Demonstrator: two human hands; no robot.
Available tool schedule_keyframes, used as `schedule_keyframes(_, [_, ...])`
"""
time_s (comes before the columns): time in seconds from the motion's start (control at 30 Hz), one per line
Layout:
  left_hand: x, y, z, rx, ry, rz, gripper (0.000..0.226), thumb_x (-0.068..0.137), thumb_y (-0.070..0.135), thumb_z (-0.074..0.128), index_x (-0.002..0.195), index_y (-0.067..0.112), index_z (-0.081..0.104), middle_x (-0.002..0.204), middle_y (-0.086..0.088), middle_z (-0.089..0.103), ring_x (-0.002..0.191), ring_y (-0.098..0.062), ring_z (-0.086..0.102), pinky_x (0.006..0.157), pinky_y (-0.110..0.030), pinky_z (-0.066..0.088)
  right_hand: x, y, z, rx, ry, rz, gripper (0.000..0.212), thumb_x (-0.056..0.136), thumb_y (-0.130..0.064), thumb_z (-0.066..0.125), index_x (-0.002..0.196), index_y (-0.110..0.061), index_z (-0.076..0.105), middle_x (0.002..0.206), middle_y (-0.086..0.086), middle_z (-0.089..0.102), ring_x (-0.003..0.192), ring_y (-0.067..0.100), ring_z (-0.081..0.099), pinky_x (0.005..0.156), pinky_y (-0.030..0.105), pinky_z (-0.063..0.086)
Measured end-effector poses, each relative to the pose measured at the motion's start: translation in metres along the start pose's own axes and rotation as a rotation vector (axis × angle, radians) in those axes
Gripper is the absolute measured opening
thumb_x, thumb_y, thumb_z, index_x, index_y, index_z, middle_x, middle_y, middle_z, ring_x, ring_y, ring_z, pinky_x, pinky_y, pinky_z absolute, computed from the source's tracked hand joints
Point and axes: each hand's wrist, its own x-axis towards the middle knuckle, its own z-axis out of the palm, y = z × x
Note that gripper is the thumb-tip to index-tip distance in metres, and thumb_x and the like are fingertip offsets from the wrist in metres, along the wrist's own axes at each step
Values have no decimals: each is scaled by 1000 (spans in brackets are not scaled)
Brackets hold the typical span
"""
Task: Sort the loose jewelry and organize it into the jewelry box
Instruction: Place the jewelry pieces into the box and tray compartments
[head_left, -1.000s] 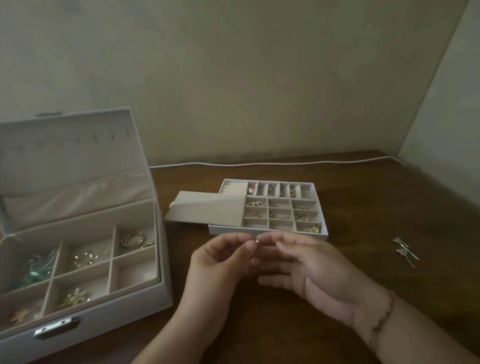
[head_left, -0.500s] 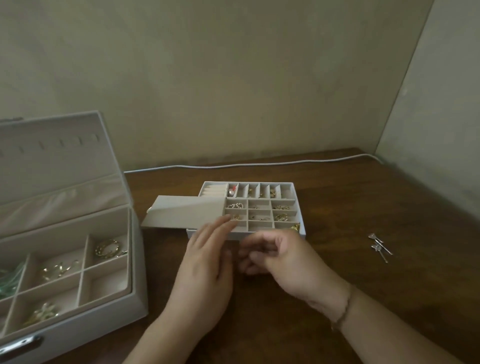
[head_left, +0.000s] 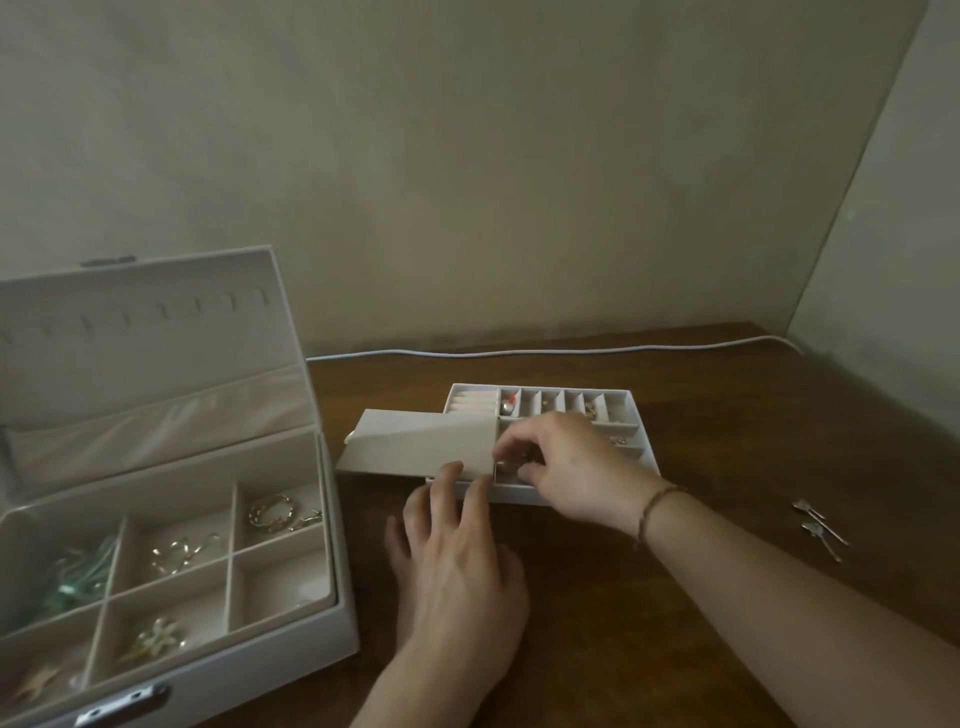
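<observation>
Head view — divided tray (head_left: 631, 415) lengthwise left-right

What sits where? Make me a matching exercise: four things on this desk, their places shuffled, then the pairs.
Things:
1. gold hoops
2. green piece
3. silver pins
4. white cable

Places:
A. bare table, far right
B. jewelry box, far right compartment
C. along the foot of the wall
D. jewelry box, far left compartment

Pairs: 1-B, 2-D, 3-A, 4-C
</observation>
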Motion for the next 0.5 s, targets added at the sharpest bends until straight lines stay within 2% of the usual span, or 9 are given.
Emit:
schedule_keyframes(0.07, [0, 0, 0, -15, -7, 5, 62, 98, 32, 42, 151, 39, 12, 160, 12, -2, 148, -18, -6, 124, -51, 2, -2, 2, -5, -32, -8, -19, 33, 93, -6, 60, 118, -26, 68, 117, -10, 66, 100, 2, 58, 77, 8, 42])
schedule_keyframes(0.13, [1, -1, -1, -33, -9, 8, 61, 98, 31, 42, 151, 39, 14, 160, 12, -1, 148, -17, -5, 124, -50, 2, -10, 5, -20, -40, 25, -20, 34, 94, -5, 57, 116, -28, 69, 115, -11, 67, 97, 1, 60, 78, 11, 46])
schedule_keyframes(0.2, [1, -3, -2, -43, -16, 12, 61, 98, 31, 43, 151, 40, 15, 161, 12, -2, 148, -18, -5, 124, -50, 2, -25, 17, -44, 4, 142, 3, 38, 95, -1, 51, 107, -31, 70, 105, -15, 69, 86, -3, 64, 70, 13, 51])
schedule_keyframes(0.23, [1, -3, -2, -38, -22, 20, 61, 98, 30, 43, 151, 42, 15, 161, 12, -3, 148, -19, -7, 124, -50, 1, -35, 28, -58, -6, 208, 29, 39, 95, 0, 50, 104, -32, 70, 100, -16, 68, 80, -5, 64, 64, 11, 49])
schedule_keyframes(0.3, [1, -3, -1, -18, -43, 38, 62, 98, 30, 43, 150, 47, 13, 161, 13, -7, 148, -21, -10, 123, -53, -2, -59, 58, -82, -145, 285, 173, 29, 95, -9, 56, 109, -32, 67, 103, -13, 68, 82, -3, 63, 66, 12, 43])
schedule_keyframes(0.33, [1, -3, -1, -7, -52, 47, 63, 98, 31, 43, 150, 49, 12, 161, 14, -9, 149, -22, -12, 123, -55, -4, -72, 76, -91, -261, 262, 302, 25, 94, -20, 60, 115, -32, 64, 111, -9, 67, 92, 5, 64, 72, 19, 45])
schedule_keyframes(0.4, [2, -2, 1, 23, -66, 61, 64, 99, 33, 42, 150, 53, 8, 162, 15, -12, 149, -24, -15, 121, -57, -7, -93, 104, -97, -445, 76, 580, 41, 90, -42, 64, 128, -31, 55, 127, -2, 62, 112, 17, 60, 85, 28, 47])
schedule_keyframes(0.43, [3, -2, 2, 40, -74, 63, 64, 100, 34, 41, 150, 54, 5, 161, 15, -14, 149, -25, -16, 120, -58, -8, -101, 115, -94, -490, -25, 677, 48, 87, -49, 64, 131, -30, 52, 128, -1, 59, 117, 18, 57, 89, 29, 46])
schedule_keyframes(0.5, [3, -3, 3, 66, -90, 58, 64, 101, 38, 38, 149, 56, -1, 161, 16, -18, 149, -26, -17, 118, -59, -10, -107, 130, -85, -539, -79, 719, 44, 86, -53, 64, 123, -32, 52, 109, -5, 55, 114, 16, 55, 86, 26, 44])
